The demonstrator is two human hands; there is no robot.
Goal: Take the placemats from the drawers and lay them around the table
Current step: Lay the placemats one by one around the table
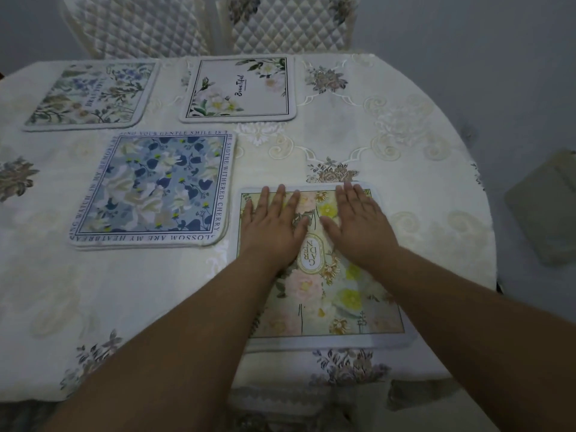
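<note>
Both of your hands lie flat, fingers straight and gripping nothing: your left hand [274, 224] and right hand [358, 224] press side by side on the far half of the yellow-flowered placemat [330, 294], fingertips nearly at its far edge. This mat sits directly in front of you, its long axis running away from you, its near edge just short of the table's [436, 169] rim closest to you. Each hand is equally placed on it, left over the left half, right over the right. Just beside the mat on your left lies the blue floral placemat [156, 188], their corners nearly touching, so leftward sliding has little room. Farther off, near the two quilted chairs [202, 23], lie the white rose placemat [238, 88] and, to its left, the green floral placemat [90, 95]. Open tablecloth stretches to the right and beyond your fingertips, up to the curved right rim; that appears to be the free room for any shifting.
</note>
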